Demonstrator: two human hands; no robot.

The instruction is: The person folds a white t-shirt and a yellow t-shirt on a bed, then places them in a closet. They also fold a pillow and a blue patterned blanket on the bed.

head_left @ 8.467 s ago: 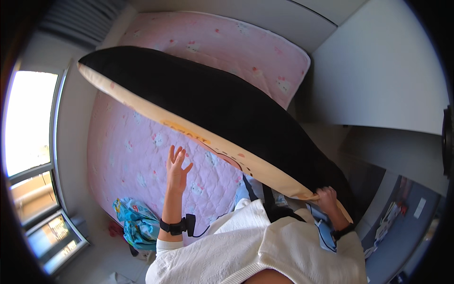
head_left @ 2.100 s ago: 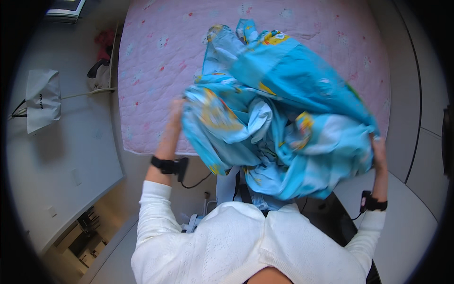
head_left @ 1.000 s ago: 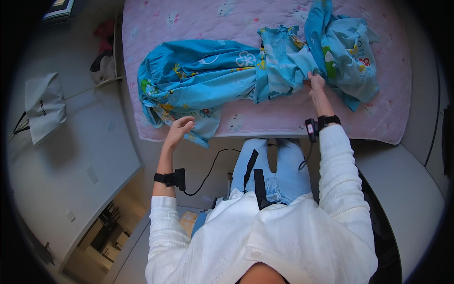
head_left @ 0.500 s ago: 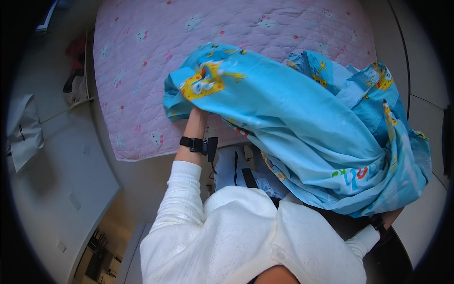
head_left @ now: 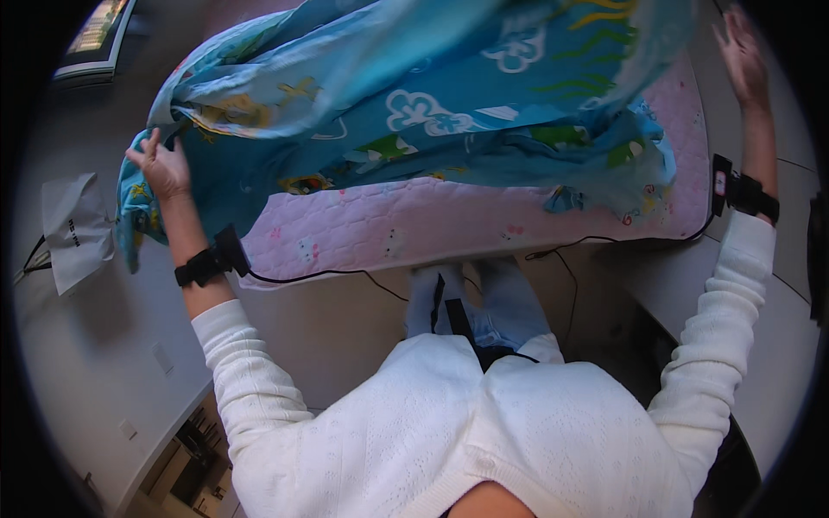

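Note:
A large blue cartoon-print bed sheet billows in folds over the far part of the bed, partly in the air and blurred by motion. White cloud shapes and green and yellow figures show on it. At its left edge is my left hand, fingers spread against the cloth, with no clear grip on it. My right hand is raised at the far right, fingers stretched out, apart from the sheet's right edge. Beneath the sheet lies a pink quilted mattress cover with small printed figures; its near strip is uncovered.
Black straps with small devices sit on both wrists, and a thin cable hangs between them in front of my legs. A white bag is at the left by the wall. Pale cabinet panels stand close on the right.
The sheet has gone from a bunched heap at the right to spread out across the bed. My left hand came out from under it and moved left; my right hand rose far right.

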